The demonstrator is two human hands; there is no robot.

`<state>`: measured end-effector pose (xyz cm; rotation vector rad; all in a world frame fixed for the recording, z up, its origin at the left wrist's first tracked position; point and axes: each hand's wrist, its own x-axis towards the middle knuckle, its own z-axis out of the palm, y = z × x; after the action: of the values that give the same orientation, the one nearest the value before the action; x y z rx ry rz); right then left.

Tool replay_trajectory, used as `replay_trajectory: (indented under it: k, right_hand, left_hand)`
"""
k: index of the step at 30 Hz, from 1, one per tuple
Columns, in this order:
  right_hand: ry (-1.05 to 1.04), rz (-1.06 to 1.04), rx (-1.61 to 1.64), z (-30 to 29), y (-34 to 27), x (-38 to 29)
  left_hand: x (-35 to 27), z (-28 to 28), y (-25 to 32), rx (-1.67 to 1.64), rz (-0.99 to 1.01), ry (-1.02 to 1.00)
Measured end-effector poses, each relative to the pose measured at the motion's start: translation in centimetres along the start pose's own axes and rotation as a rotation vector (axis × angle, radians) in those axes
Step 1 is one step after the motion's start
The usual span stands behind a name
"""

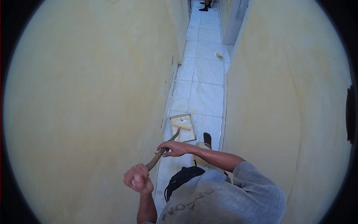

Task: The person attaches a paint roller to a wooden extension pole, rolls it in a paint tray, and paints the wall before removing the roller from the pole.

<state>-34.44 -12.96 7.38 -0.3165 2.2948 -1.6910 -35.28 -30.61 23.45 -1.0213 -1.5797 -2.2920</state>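
A rough wooden stick [155, 160] slants down and forward from my hands, serving as the pole of a paint roller [182, 126]. My left hand [138, 178] is wrapped around its upper end. Lower along the stick, my right hand [174, 148] curls over it, with the thumb on the near side. The roller lies in a paint tray [193, 135] on the floor, across the tray's middle. Cream-coloured paint coats both tray and roller. A little red shows where stick and roller meet.
Yellowish painted walls stand close on the left [92, 106] and right [260, 112] of a narrow corridor. Its white tiled floor [207, 98] bears paint marks. A small yellow-green wrapper [218, 55] lies farther along, near a doorway frame [235, 25]. Another person's foot [203, 9] shows at the far end.
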Motion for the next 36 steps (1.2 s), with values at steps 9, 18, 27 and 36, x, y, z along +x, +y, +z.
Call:
replay_trajectory:
  k: [9,18,27,36]
  right_hand:
    - [0.106,-0.022,0.201,-18.4,10.8,-1.7]
    - [0.547,0.666,0.042,-35.1,29.8,-12.9]
    - [0.407,0.925,0.036,-39.2,27.4,-15.1]
    - [0.431,0.762,-0.166,-50.4,26.0,-10.0]
  left_hand:
    - [11.9,11.8,-1.7,0.04,-0.115,0.053]
    - [18.1,17.3,-5.8,0.077,-0.113,0.093]
    - [17.0,13.2,-9.6,-0.092,-0.103,0.207]
    - [15.2,9.9,-13.0,-0.028,-0.017,0.334]
